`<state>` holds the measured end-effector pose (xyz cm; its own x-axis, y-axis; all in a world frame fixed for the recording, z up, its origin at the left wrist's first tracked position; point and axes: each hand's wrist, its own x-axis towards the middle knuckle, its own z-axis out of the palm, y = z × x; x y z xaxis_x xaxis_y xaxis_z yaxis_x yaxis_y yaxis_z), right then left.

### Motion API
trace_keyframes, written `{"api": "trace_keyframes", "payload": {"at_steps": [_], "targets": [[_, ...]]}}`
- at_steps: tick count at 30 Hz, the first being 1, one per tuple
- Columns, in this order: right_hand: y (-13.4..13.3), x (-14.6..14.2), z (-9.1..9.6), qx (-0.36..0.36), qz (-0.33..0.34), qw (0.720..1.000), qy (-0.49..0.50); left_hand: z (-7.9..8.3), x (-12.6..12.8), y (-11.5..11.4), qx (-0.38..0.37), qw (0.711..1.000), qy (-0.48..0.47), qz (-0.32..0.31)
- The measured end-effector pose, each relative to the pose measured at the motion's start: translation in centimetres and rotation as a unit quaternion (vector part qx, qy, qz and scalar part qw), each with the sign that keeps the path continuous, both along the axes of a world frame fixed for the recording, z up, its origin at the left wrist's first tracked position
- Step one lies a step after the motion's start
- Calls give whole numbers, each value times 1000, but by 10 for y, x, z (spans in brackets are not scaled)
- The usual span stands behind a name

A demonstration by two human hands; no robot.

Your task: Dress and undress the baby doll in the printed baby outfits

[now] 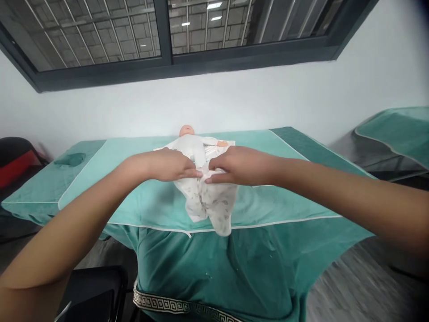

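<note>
A baby doll (187,130) lies on its back, its head toward the wall and its feet toward me. It wears a white top (186,144) and white baby pants (219,203) with a faint print. My left hand (172,164) is closed at the waist of the pants, thumb and fingers pinching the cloth. From the other side, my right hand (228,167) pinches the same waist area close to the left fingertips. The doll's bare hand (222,143) shows beyond my right hand. My hands hide the doll's middle, and a white sheet lies partly beneath it.
The doll lies on a padded bed with a light green cover (140,197), whose darker skirt (214,268) hangs down in front. A dark chair (97,286) stands at the lower left. Behind are a white wall and a barred window; another green bed (398,129) is at right.
</note>
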<state>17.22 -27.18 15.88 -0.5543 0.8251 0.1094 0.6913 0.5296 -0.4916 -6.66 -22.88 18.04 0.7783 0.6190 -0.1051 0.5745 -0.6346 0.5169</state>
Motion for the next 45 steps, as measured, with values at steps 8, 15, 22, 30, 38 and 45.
{"api": "trace_keyframes", "payload": {"at_steps": [8, 15, 22, 30, 38, 45], "targets": [[2, -2, 13, -79, 29, 994, 68, 10, -4, -14, -88, 993, 58, -54], [-8, -14, 6, -113, 37, 983, 142, 10, -2, -22, -37, 983, -179, 13], [-6, -8, 22, -153, 17, 942, 297, 9, -16, -11, 36, 943, -313, 102], [27, 22, 1, 56, 35, 996, 56, -15, -37, 18, 175, 975, -126, 55], [11, -18, -64, -259, -114, 928, 242, -64, -12, 4, -15, 919, -284, 273], [-3, -74, -102, -346, -128, 770, 521, -98, 3, -25, -112, 856, -458, 210]]}}
